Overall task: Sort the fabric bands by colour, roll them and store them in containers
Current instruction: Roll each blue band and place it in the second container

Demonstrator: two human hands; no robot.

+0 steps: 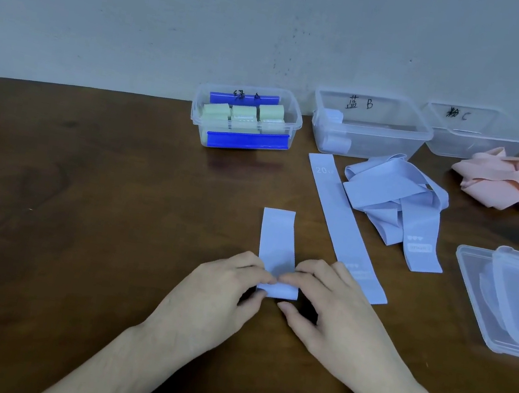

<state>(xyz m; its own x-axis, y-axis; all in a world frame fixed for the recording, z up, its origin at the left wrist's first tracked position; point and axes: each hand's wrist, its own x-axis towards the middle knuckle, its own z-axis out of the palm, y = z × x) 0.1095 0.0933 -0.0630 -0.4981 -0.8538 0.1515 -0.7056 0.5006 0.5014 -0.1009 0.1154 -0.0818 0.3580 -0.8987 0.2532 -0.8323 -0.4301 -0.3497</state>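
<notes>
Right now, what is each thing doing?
Pale blue fabric band under the hands: partly rolled.
Left hand: pinching the roll.
Right hand: pinching the roll.
Clear box of green rolls: open, full.
Clear box marked B: open, few blue rolls.
Pink fabric bands: loose heap.

Both hands lie on the table [80, 202], the left hand [223, 289] just left of the right hand [329, 306], with a partly rolled band [276, 250] between their fingertips, stretching away from them. Just right of the right hand a flat band [339, 222] runs away toward the wall. Right of that lies a heap of bands [397, 197], and farther right, behind, another heap [504, 184]. Far right of the hands are stacked lids [506, 303]. Well beyond the hands, along the wall, stand three boxes: the left box [246, 119] full of rolls, the middle box [369, 125] holding seemingly two rolls, and the right box [472, 131].
</notes>
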